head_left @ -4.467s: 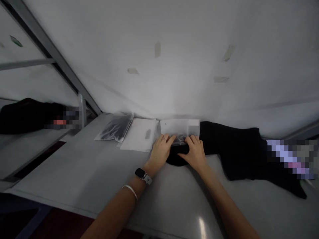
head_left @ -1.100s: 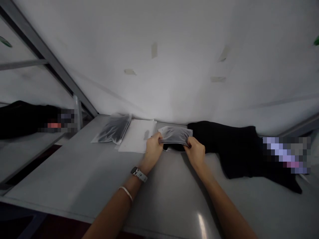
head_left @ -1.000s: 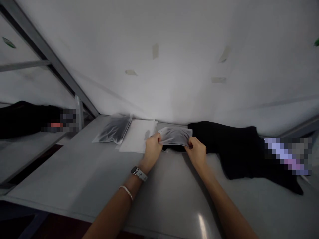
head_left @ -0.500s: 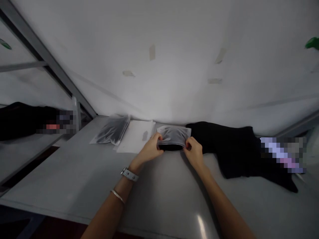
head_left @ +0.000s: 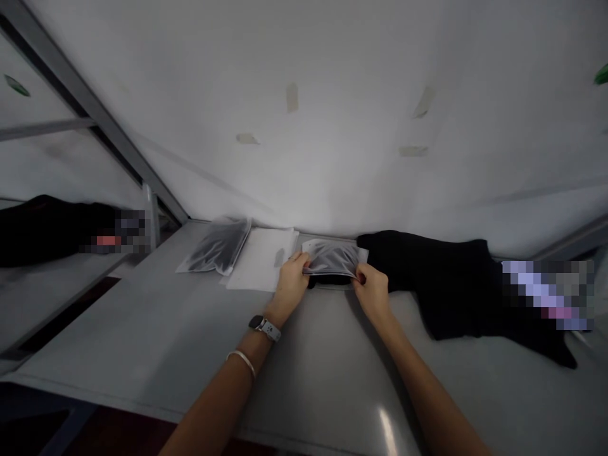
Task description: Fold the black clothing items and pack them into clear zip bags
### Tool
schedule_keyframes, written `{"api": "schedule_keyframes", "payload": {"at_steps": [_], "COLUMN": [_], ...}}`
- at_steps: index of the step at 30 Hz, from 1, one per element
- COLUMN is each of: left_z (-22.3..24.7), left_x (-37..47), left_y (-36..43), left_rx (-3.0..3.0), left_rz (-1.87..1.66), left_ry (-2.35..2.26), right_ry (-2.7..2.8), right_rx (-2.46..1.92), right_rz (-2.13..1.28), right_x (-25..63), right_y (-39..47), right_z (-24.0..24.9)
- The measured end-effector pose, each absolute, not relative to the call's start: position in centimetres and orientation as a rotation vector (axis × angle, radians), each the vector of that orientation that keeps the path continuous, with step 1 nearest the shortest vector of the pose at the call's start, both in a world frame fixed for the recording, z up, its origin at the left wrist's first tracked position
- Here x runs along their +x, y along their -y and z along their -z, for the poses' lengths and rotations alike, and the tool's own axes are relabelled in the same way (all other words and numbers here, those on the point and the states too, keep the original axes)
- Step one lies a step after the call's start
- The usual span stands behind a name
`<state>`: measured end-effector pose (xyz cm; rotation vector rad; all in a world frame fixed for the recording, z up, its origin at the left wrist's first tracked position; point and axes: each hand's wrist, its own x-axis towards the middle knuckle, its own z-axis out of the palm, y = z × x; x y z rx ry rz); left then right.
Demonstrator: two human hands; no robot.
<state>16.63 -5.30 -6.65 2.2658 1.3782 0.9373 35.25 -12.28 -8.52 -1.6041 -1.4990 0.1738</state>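
A frosted plastic bag (head_left: 335, 256) with dark cloth inside lies on the grey table near the wall. Black fabric (head_left: 330, 279) shows at its near, open edge. My left hand (head_left: 294, 275) pinches the left corner of that edge, fingers closed. At the right corner my right hand (head_left: 372, 283) grips the bag the same way. Just right of the bag a black garment (head_left: 446, 285) is spread out. To the left lie flat white bags (head_left: 259, 259), and beyond them a filled bag (head_left: 216, 246) with dark contents.
A white panel (head_left: 342, 177) with tape pieces rises behind the grey table (head_left: 190, 342). A metal frame post (head_left: 114, 139) slopes along the left. Past it, more black cloth (head_left: 52, 231) rests on a neighbouring table. A blurred patch (head_left: 546, 294) covers something at the right.
My left hand has turned slightly and its wrist has shifted right. The bag's upper layer reaches lower at the right side. The whole view has moved a little.
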Motion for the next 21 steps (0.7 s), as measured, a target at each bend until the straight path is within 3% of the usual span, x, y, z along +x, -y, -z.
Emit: {"api": "schedule_keyframes", "payload": {"at_steps": [8, 11, 15, 21], "left_z": [6.1, 6.1, 6.8, 7.2], "left_x": [15.1, 15.5, 16.7, 16.5], "left_y": [5.4, 5.7, 5.7, 5.4], "left_rx": [1.974, 2.106, 2.197, 1.962], "left_rz": [-0.698, -0.763, -1.0, -1.006], "left_ry": [-1.073, -0.984, -1.144, -1.398], "right_ry": [1.425, 1.414, 1.436, 1.515], "right_rx": [-1.623, -1.619, -1.594, -1.51], "right_rz": [-0.175, -0.193, -0.255, -0.411], "right_x": [36.5, 36.6, 36.5, 36.7], "right_y": [12.1, 12.1, 12.2, 12.4], "right_z": [8.6, 8.7, 8.5, 7.8]}}
